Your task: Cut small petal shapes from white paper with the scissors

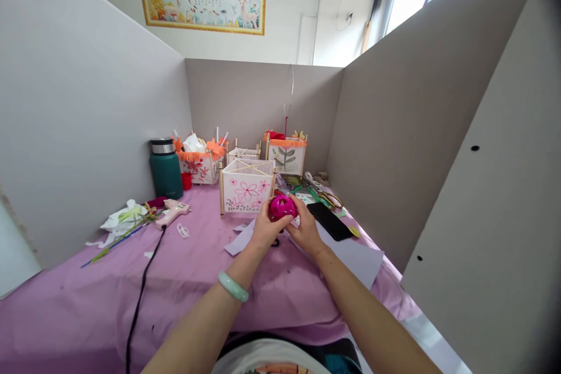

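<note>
Between both hands is a bright magenta openwork ball [283, 207], held just above the table in front of a decorated box. My left hand [265, 228] grips its left side, with a pale green bangle [233, 287] on that wrist. On the ball's right side, my right hand [305, 228] closes around it, the thumbs nearly meeting below. Right behind stands a white paper-sided lantern-like box [248, 188] with stick corners and pink painted flowers. White paper sheets [350, 251] lie under and right of the hands, and a black phone [329, 221] rests partly on them.
A teal bottle [165, 170] stands at left, near a pink glue gun [174, 213] with a black cord. More decorated boxes [287, 156] line the back, one filled with crumpled white paper [193, 144]. Scissors [332, 201] lie at right. Grey partitions [263, 93] enclose the pink-covered table.
</note>
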Tool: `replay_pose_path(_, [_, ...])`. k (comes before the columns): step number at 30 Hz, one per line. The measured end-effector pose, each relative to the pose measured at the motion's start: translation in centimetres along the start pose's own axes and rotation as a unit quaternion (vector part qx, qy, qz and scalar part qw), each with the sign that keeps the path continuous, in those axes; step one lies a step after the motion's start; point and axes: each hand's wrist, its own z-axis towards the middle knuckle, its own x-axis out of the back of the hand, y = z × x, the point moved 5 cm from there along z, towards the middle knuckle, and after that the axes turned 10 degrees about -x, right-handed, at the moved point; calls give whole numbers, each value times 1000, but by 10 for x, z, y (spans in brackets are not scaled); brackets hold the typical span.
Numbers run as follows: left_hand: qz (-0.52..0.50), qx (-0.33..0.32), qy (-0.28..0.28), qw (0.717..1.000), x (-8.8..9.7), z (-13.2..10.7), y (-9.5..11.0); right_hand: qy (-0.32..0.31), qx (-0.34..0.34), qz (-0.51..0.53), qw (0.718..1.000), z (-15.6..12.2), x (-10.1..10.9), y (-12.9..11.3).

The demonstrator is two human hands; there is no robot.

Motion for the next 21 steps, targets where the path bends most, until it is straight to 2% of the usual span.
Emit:
replay_pose_path(6, [-1, -5, -7, 1000, -2, 2, 3, 25, 18, -18, 999, -1, 2, -1])
replay_pose_path(12, [-24, 2, 8, 1000, -1, 2, 4, 10, 36, -18, 999, -1, 2, -7])
replay_pose_path(21, [-32, 0, -29, 999, 1, 2, 0, 8, 47, -13, 999, -3, 2, -7])
